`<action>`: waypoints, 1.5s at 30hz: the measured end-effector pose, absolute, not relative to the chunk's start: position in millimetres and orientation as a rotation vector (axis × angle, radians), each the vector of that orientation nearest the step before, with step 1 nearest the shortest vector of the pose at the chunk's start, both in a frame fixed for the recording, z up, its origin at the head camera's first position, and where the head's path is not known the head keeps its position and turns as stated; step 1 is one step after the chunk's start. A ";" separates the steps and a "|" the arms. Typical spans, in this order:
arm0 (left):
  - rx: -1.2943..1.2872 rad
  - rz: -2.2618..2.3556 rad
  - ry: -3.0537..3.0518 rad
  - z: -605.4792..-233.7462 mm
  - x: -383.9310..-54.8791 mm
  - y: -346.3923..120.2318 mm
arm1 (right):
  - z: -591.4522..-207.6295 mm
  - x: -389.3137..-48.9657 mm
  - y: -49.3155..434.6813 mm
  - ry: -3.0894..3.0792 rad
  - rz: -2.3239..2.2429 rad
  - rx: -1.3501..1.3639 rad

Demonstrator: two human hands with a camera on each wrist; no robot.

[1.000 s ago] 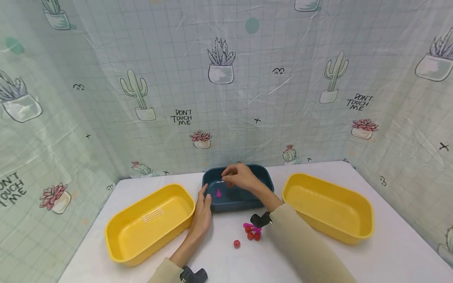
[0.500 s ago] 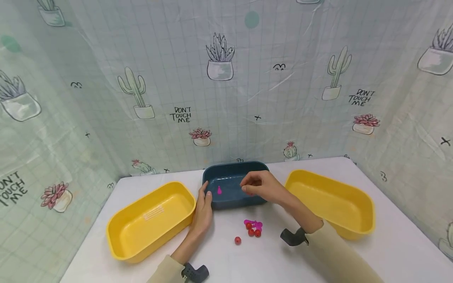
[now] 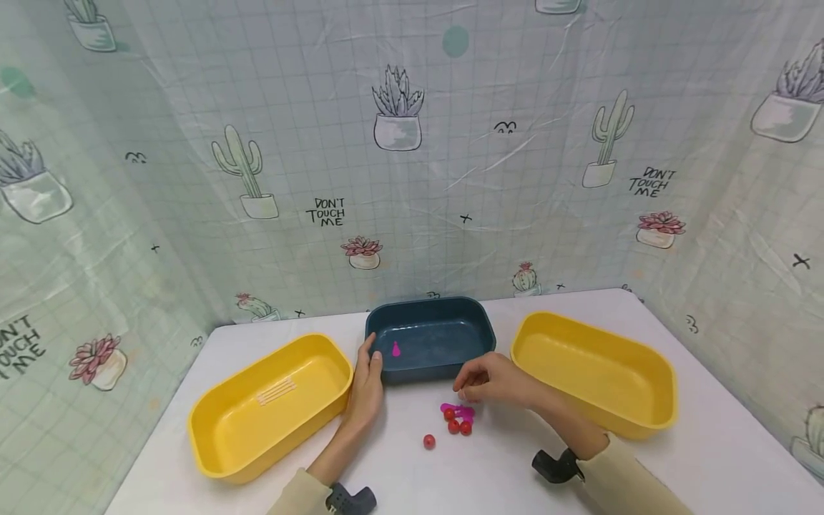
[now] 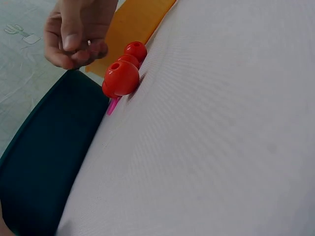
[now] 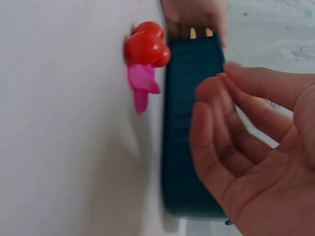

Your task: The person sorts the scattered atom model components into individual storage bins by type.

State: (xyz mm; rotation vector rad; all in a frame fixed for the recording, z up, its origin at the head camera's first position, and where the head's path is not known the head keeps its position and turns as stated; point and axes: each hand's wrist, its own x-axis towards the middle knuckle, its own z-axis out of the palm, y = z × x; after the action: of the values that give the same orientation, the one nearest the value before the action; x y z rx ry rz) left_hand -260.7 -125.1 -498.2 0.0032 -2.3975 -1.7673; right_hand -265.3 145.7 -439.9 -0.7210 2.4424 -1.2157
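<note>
My left hand (image 3: 366, 390) holds the left end of the dark blue plastic bin (image 3: 425, 373), fingers along its outer wall and thumb at the rim. Inside the bin lies a small magenta piece with a narrow top (image 3: 395, 350). My right hand (image 3: 498, 380) hovers in front of the bin's right side. Its fingers are loosely bent, and nothing shows between them in the right wrist view. Just below it on the table are magenta pieces (image 5: 141, 81) and several shiny red beads (image 5: 144, 46); a bead in the left wrist view shows a hole. One red bead (image 3: 429, 442) sits apart, nearer me.
To the left stands a yellow bin (image 3: 212, 458) with a few pale sticks (image 3: 277, 391) on its floor. Another yellow bin (image 3: 599, 357) stands to the right, close to my right forearm. A patterned cloth wall (image 3: 425, 214) rises behind the white table (image 3: 502, 472).
My right hand has come out from over the blue bin, moving right and toward me, down to the magenta pieces and beads. The left hand has stayed at the bin.
</note>
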 end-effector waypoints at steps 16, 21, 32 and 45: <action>-0.024 -1.786 -2.379 -499.2 -260.5 -126.5 | -461.5 -271.3 149.2 2.385 -1.143 -0.691; -0.024 -1.785 -2.386 -498.7 -260.9 -125.6 | -466.5 -273.7 152.8 2.372 -1.132 -0.717; -0.018 -1.775 -2.391 -500.0 -260.9 -125.9 | -472.4 -274.0 152.9 2.391 -1.122 -0.722; -0.016 -1.757 -2.399 -502.4 -262.1 -127.2 | -476.6 -280.6 157.0 2.317 -1.227 -0.637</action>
State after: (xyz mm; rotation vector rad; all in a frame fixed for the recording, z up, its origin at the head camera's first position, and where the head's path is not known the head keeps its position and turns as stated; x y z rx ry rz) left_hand -262.1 -127.2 -502.4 -0.0159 -2.3994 -1.7574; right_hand -280.6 157.0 -476.6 -0.6368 2.3167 -1.2271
